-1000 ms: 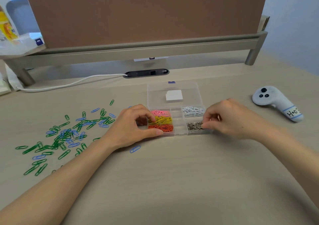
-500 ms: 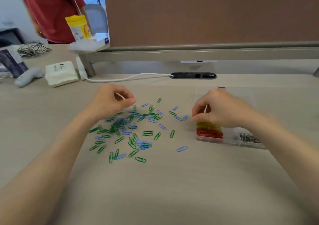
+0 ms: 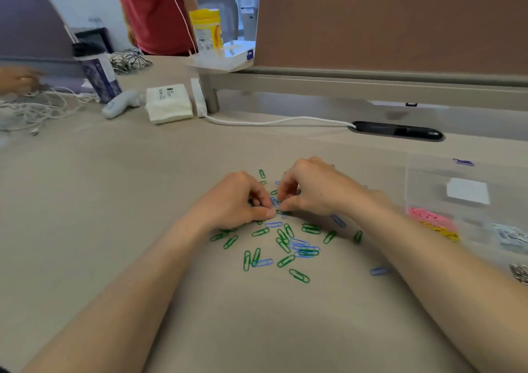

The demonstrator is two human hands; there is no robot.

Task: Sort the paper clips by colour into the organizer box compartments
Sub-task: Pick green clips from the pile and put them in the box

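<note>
Hands meet over the loose paper clips [image 3: 285, 241], a green and blue scatter on the desk [image 3: 114, 201], mid-surface and toward the near edge. I see the left hand [image 3: 240, 201] knuckles up, fingers curled in tight, thumb tip pressed down at the far side of the scatter. The right hand [image 3: 311, 189] mirrors it, with forefinger and thumb drawn narrow and the tips nearly touching the left thumb. A blue clip [image 3: 275, 202] sits right between the two sets of fingertips and touches both. I cannot tell whether either hand actually grips it, as the fingers cover too much. Most of the clips lie on the near side of both hands, some under the left palm and a few beside the right wrist. One stray blue clip [image 3: 379, 271] lies just inside the right forearm.

The organizer box [image 3: 428, 172] sits well apart from the hands, at the right edge of the surface, blurred. Its compartments hold pink clips [image 3: 428, 217], yellow clips [image 3: 441, 231], white clips [image 3: 511, 237] and silver clips [image 3: 520, 272].

Toward the far edge are a white cable [image 3: 280, 121], a black grommet [image 3: 397, 131], a tissue pack [image 3: 168, 102] and a brown divider panel [image 3: 394, 21]. A person in a red shirt [image 3: 154, 9] stands behind the far left corner.
</note>
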